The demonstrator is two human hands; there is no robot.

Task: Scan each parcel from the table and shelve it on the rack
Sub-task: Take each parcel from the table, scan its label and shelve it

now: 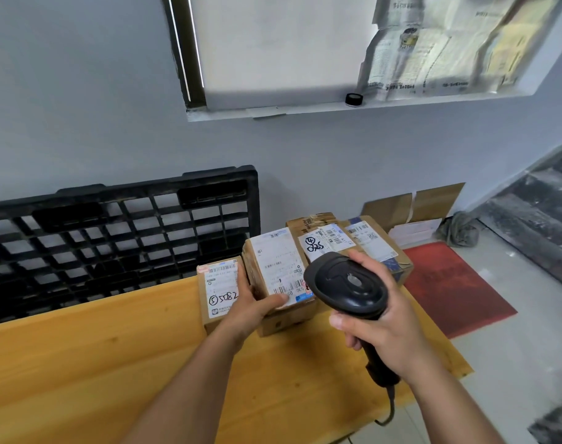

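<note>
Several cardboard parcels with white labels stand at the far right end of the wooden table (113, 363). My left hand (254, 310) grips the middle parcel (278, 270), thumb on its label near the barcode. A small parcel (217, 291) marked with handwritten digits sits just left of it. Behind and to the right stand a taped parcel (321, 235) and another labelled parcel (374, 241). My right hand (382, 328) holds a black barcode scanner (348, 285) by its handle, with the head over the near right corner of the middle parcel. No rack is in view.
A black plastic pallet (113, 232) leans against the wall behind the table. A red mat (452, 283), flattened cardboard (414, 206) and a grey rag (459, 232) lie on the floor to the right. The scanner's cable hangs off the table's right edge.
</note>
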